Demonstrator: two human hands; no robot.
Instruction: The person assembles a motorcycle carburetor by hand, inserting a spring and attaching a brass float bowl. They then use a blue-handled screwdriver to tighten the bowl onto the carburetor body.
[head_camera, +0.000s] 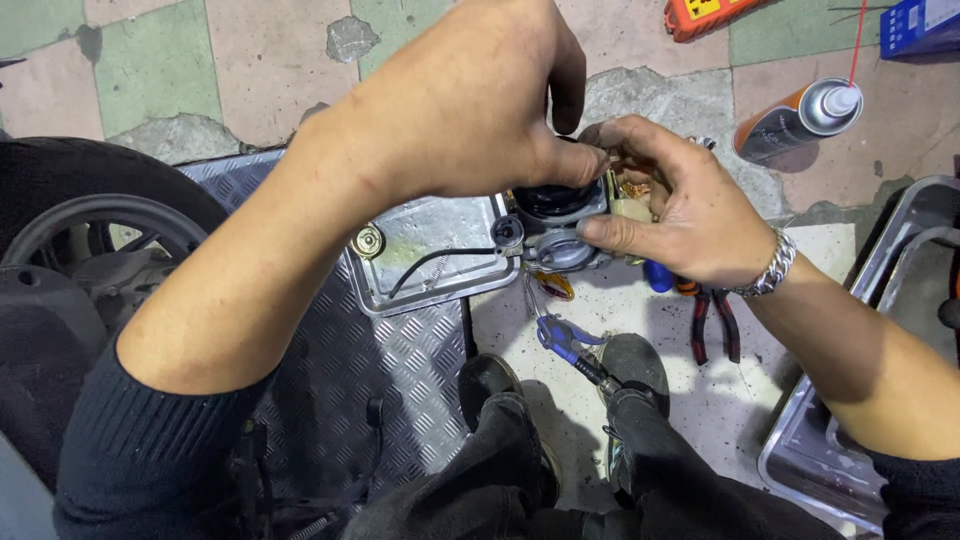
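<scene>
A small metal engine part, like a carburetor (556, 222), hangs between both hands above the floor. My left hand (470, 95) covers it from above, fingers curled over its dark round top. From the right, my right hand (680, 200) pinches its side between thumb and fingers. A silver bracelet (770, 265) sits on that wrist. Much of the part is hidden by the fingers.
A shallow metal tray (425, 255) with a brass cap and a black wire lies on a checker-plate ramp (340, 370). Pliers with red handles (712, 320), a blue tool (560, 340), a spray can (800, 120), a wheel (90, 230) and a steel tray (900, 260) surround my shoes.
</scene>
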